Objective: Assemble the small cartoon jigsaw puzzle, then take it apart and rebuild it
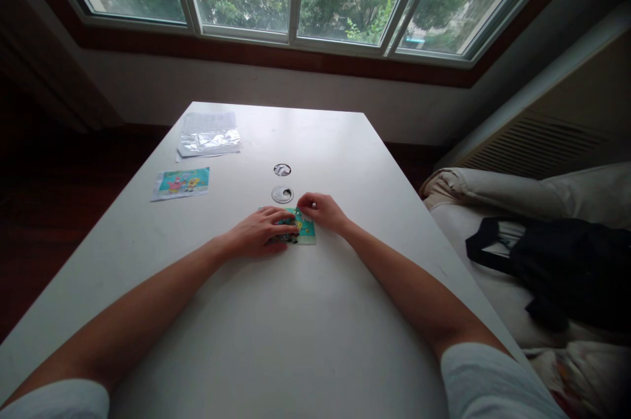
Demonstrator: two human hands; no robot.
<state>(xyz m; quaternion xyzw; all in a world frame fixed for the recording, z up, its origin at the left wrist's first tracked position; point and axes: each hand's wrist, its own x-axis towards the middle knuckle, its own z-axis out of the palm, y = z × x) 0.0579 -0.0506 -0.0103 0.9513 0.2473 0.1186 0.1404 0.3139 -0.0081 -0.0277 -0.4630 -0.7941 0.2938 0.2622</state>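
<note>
Both bare hands are at work in the middle of the glossy white worktop (296, 327), close together over a small rectangular green card with a colourful cartoon print (308, 229). The left hand (261, 229) lies over the card's left part, palm down, fingers stretched and slightly apart, covering much of the picture. The right hand (320, 210) is at the card's upper right, fingers curled in, thumb and forefinger drawn narrow; I cannot tell whether anything sits between them.

Just beyond the hands, a pale round disc with a dark patch (282, 194) lies flat, and behind it, apart, a smaller dark-rimmed round disc (282, 170). Over to the left, there's a flat blue-green sheet printed with pink and yellow cartoon figures (185, 183), and farther back some white papers under shiny clear plastic (210, 134). Off to the right, a dark cloth bundle (566, 268) rests on a cream-coloured sofa (456, 225).
</note>
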